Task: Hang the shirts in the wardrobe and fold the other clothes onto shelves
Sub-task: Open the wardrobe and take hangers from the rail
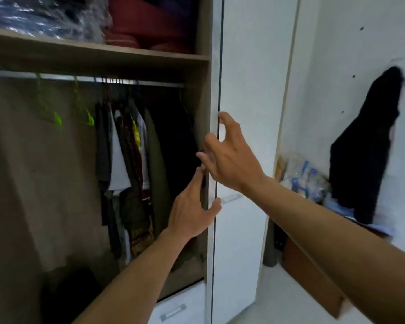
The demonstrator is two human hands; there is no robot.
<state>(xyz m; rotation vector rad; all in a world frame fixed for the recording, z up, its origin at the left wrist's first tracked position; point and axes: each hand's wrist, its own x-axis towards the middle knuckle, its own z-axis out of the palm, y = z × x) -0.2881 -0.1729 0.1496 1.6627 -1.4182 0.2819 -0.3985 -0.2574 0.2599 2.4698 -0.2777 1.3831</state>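
The wardrobe stands with its left bay uncovered. A metal rail (150, 83) carries several dark and white shirts (126, 164) bunched at its right end, plus two bare green hangers (56, 118) further left. My left hand (192, 206) rests on the edge of the white door (243, 113), fingers on its inner side, thumb on the front. My right hand (229, 155) is higher on the same edge, fingers spread and curled round it. Neither hand holds any clothing.
A shelf (98, 52) above the rail holds a plastic-wrapped bundle and red folded fabric (140, 26). A white drawer with a handle (173, 312) sits below. To the right, a black garment (369, 146) hangs on the wall over a cluttered wooden unit (309, 272).
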